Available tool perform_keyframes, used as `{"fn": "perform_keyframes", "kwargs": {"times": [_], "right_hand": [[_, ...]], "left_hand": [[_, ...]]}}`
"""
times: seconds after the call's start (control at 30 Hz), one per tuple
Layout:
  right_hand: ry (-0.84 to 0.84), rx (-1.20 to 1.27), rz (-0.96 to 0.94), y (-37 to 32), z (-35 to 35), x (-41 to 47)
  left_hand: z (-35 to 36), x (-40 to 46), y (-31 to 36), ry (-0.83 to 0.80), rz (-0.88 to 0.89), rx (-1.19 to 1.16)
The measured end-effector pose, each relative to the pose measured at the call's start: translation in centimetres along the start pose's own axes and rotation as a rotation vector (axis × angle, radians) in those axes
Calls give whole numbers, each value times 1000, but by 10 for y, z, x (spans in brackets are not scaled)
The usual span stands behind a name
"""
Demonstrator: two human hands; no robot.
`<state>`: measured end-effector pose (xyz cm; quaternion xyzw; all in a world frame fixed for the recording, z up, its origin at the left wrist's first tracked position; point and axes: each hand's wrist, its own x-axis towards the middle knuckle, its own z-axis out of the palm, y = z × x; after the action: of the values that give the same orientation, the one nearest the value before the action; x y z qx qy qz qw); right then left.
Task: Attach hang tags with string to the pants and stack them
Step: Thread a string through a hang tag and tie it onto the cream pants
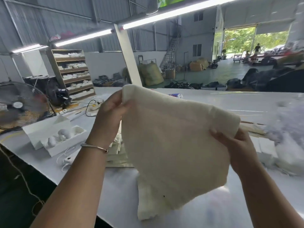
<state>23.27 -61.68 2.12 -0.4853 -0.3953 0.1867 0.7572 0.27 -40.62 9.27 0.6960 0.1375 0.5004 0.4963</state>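
Cream pants (pixel 177 142) held up over the table (pixel 115 186) at centre, right hand (pixel 236 145) pinching the top edge at 3 o'clock, left hand (pixel 110 112) pinching the corner at 10 o'clock. No tag visible on this pair; attaching and stacking judged outstanding. Beyond, at 9 o'clock: tag pile (pixel 117 150), string (pixel 65 155), white box (pixel 54 135).

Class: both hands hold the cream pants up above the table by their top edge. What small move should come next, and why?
Probably lower the pants flat onto the table. The left hand and right hand each pinch a top corner, so neither is free for a tag. The tags and string lie on the table beside the left wrist, and no tag shows on the pants yet.
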Motion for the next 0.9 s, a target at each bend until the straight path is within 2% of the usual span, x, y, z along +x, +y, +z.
{"fn": "perform_keyframes", "kwargs": {"times": [0.13, 0.17, 0.23, 0.3, 0.33, 0.4, 0.47, 0.5, 0.53, 0.6, 0.67, 0.73, 0.8, 0.9], "right_hand": [[-90, -32, 113, -25, -27, -36], [-76, -42, 107, -32, -33, -42], [-52, -33, 94, -46, -45, -51], [-44, -47, 92, -58, -52, -60], [-43, -52, 96, -62, -54, -63], [-76, -42, 116, -69, -56, -69], [-138, -42, 135, -77, -57, -76], [-161, -58, 148, -80, -59, -79], [-170, -84, 158, -83, -62, -82], [-125, -176, 134, -88, -72, -87], [26, -359, 52, -89, -87, -94], [258, -569, 1, -87, -110, -103], [397, -700, 20, -82, -132, -116], [442, -692, 194, -63, -158, -144]], "left_hand": [[33, -24, 16, -183, -49, 111], [43, -28, 18, -167, -72, 131], [59, -33, 28, -1, -76, 261], [69, -35, 41, 178, 129, 520], [75, -38, 49, 146, 279, 614], [100, -47, 68, -156, 397, 769], [132, -57, 74, -483, 336, 992], [146, -60, 72, -585, 289, 1049], [157, -61, 69, -650, 230, 1038], [172, -61, 63, -761, 70, 828], [185, -63, 58, -840, -80, 665], [203, -65, 58, -849, -167, 599], [228, -67, 66, -837, -203, 529], [269, -67, 92, -904, -155, 420]]}}
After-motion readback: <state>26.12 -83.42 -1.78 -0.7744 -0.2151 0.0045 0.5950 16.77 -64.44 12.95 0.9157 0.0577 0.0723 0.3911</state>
